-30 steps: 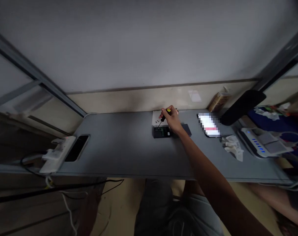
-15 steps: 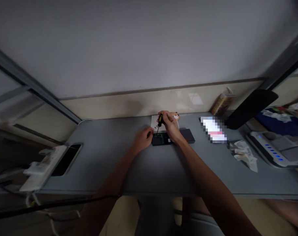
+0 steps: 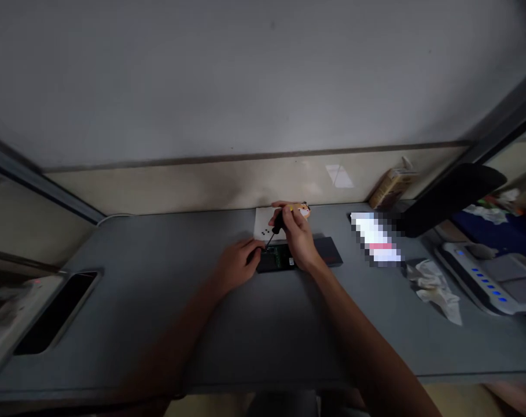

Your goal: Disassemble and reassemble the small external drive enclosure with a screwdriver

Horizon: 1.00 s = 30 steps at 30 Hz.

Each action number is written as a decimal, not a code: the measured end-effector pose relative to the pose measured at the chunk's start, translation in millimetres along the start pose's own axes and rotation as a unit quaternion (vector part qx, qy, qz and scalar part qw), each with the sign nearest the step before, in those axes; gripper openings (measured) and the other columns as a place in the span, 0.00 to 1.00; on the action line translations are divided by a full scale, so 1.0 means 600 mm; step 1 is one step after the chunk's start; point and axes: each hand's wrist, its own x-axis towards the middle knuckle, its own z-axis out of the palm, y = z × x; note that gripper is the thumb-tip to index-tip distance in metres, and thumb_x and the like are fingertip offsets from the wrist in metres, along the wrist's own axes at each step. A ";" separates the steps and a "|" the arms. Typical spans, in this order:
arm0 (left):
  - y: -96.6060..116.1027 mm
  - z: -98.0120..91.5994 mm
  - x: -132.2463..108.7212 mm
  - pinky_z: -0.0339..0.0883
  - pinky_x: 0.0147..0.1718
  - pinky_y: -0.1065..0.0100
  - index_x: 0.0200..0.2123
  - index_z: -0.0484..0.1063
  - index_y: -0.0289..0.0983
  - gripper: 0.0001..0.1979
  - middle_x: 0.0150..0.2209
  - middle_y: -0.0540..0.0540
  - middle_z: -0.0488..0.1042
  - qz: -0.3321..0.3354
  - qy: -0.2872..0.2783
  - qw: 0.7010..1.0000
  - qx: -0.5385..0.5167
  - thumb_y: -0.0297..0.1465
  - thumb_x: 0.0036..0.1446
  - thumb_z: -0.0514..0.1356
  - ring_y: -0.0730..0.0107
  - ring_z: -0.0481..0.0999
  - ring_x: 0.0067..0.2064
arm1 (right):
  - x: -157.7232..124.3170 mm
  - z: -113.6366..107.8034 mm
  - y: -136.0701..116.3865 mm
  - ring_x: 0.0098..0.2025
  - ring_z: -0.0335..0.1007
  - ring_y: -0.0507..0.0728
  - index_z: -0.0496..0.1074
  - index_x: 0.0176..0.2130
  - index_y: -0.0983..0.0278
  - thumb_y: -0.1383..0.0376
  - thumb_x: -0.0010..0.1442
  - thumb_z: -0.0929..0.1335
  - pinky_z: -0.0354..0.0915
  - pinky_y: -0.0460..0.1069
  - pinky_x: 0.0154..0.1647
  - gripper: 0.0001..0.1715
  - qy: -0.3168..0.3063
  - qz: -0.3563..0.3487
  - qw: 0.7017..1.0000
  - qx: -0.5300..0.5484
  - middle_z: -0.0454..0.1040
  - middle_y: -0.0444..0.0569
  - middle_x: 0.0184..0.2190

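An opened black electronic device (image 3: 273, 263) lies on the desk, its green circuit board showing. My right hand (image 3: 300, 237) is closed around a small screwdriver (image 3: 272, 234) with a dark handle and some yellow on it. The thin shaft slants down to the left, its tip at the board's far left part. At the device's left end, my left hand (image 3: 239, 263) has thumb and fingers closed on the corner, close to the screwdriver tip. Behind the device, a white sheet (image 3: 260, 223) carries several small dark bits, probably screws. A dark flat cover or box (image 3: 327, 250) sits to the right, partly behind my right wrist.
On the grey desk (image 3: 158, 249), a phone (image 3: 56, 313) lies at left beside a white power strip. To the right are a lit screen (image 3: 375, 237), crumpled tissue (image 3: 436, 286), a carton (image 3: 393, 186), a black upright object (image 3: 453, 197) and a grey-white unit with blue lights (image 3: 484, 278).
The view has shifted, so the desk sits lower and the phone nearer the left edge. The screwdriver leans more now. My left fingers stretch further toward its tip.
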 end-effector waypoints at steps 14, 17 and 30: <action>0.005 -0.031 -0.007 0.72 0.50 0.60 0.53 0.76 0.41 0.18 0.50 0.43 0.80 -0.037 -0.051 0.996 -0.063 0.36 0.68 0.51 0.58 0.79 0.49 | 0.001 -0.045 -0.092 0.20 0.61 0.50 0.55 0.34 0.55 0.43 0.63 0.68 0.63 0.47 0.25 0.25 0.111 -0.165 0.975 -0.102 0.60 0.34 0.20; 0.012 -0.047 -0.013 0.71 0.53 0.59 0.61 0.70 0.42 0.24 0.57 0.43 0.76 -0.045 -0.078 0.992 -0.091 0.41 0.63 0.59 0.55 0.78 0.53 | -0.015 -0.087 -0.144 0.25 0.65 0.51 0.64 0.33 0.56 0.48 0.61 0.72 0.64 0.48 0.28 0.20 0.074 -0.202 0.947 -0.240 0.68 0.39 0.26; 0.013 -0.044 -0.018 0.74 0.40 0.64 0.67 0.66 0.44 0.40 0.50 0.44 0.80 -0.076 -0.119 0.984 -0.109 0.34 0.52 0.71 0.58 0.81 0.43 | -0.058 -0.179 -0.153 0.50 0.79 0.66 0.77 0.58 0.56 0.57 0.56 0.76 0.73 0.57 0.51 0.31 -0.258 0.113 0.722 -0.632 0.80 0.53 0.54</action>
